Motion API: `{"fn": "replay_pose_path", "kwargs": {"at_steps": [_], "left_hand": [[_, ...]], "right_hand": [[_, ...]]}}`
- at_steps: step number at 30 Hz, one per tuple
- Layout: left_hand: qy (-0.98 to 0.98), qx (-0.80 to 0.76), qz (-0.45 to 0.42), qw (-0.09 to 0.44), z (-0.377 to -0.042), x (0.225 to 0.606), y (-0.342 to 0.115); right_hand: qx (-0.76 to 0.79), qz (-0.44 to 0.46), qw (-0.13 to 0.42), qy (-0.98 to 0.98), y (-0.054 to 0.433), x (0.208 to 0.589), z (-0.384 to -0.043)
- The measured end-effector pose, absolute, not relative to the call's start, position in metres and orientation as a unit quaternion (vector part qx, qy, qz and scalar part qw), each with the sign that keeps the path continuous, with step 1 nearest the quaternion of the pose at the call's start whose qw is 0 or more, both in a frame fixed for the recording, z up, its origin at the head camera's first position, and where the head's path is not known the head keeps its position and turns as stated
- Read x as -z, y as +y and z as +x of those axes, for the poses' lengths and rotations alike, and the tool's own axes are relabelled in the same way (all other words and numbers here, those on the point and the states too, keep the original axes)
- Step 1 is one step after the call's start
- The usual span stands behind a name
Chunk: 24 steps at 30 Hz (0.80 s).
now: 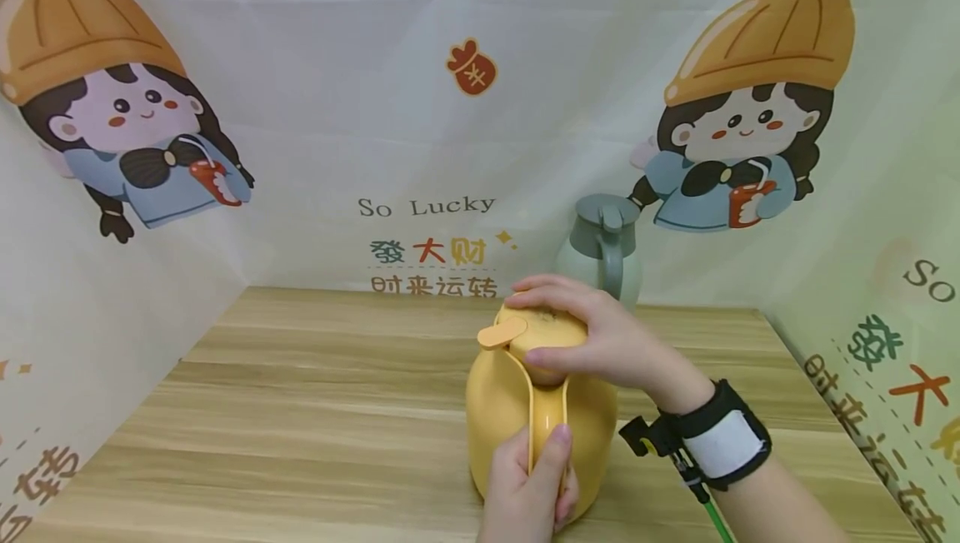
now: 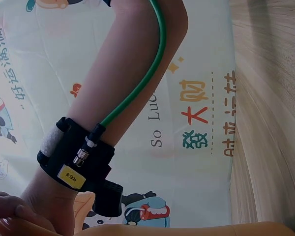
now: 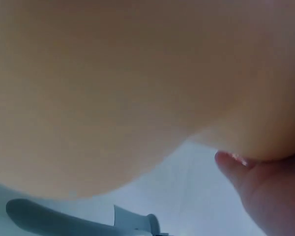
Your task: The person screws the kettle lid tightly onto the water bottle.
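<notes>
A yellow thermos jug (image 1: 588, 435) stands upright on the wooden table, its handle (image 1: 549, 403) facing me. My left hand (image 1: 528, 480) grips the lower part of that handle, thumb along its front. Around the jug's round lid (image 1: 542, 328) my right hand (image 1: 611, 339) curls from the right, fingers over the far side and thumb on the near side. A pale orange lever (image 1: 502, 333) sticks out from the lid toward the left. In the right wrist view the jug's body (image 3: 98, 98) fills most of the picture, with fingers of the right hand (image 3: 273, 191) at its lower right.
Behind the yellow jug, a pale green jug (image 1: 600, 231) with a grey-green lid and handle stands near the back edge. A printed cloth (image 1: 315, 110) hangs around the wooden table (image 1: 300, 410). A strap with a camera and green cable (image 1: 716, 518) circles the right wrist.
</notes>
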<state>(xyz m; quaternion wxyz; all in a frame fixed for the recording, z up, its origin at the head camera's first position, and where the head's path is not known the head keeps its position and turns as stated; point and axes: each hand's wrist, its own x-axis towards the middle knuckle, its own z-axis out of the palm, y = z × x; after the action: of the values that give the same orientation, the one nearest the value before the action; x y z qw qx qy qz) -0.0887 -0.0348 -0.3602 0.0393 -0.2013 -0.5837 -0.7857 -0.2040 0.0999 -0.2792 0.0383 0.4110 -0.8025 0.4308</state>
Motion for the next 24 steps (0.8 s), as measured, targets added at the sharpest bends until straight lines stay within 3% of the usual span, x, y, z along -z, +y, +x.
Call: {"fn": "replay_pose_path", "kwargs": {"at_steps": [16, 24], "left_hand": [[-0.587, 0.787, -0.189, 0.027, -0.089, 0.359, -0.035], [-0.577, 0.791, -0.200, 0.029, -0.089, 0.359, -0.035]], "right_hand": [[-0.359, 0.267, 0.134, -0.884, 0.076, 0.276, -0.175], [-0.330, 0.209, 0.153, -0.908, 0.066, 0.273, -0.165]]}}
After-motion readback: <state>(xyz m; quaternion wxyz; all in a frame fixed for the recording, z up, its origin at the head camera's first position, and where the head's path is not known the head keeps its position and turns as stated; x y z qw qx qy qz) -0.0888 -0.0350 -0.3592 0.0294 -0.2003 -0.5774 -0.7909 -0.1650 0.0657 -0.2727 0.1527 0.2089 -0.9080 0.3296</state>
